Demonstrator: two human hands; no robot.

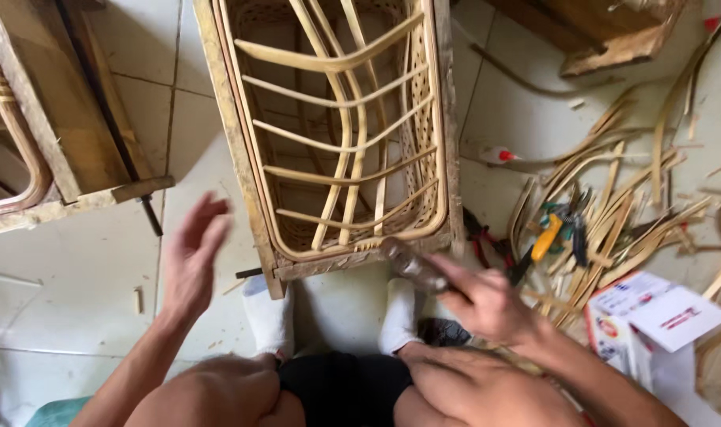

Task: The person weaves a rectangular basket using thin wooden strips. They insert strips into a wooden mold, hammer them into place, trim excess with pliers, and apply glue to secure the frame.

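Pressing a blurred tool [412, 265] against the rattan frame [340, 158], right hand [487, 304] grip clamped; left hand [193, 257] open beside it

white cardboard box [653, 320] (red and blue print) at right, flap open.

Blurred tool [412, 265] (right hand [487, 304])

Tiled floor [83, 269] under rattan frame [336, 134], strips [613, 213]
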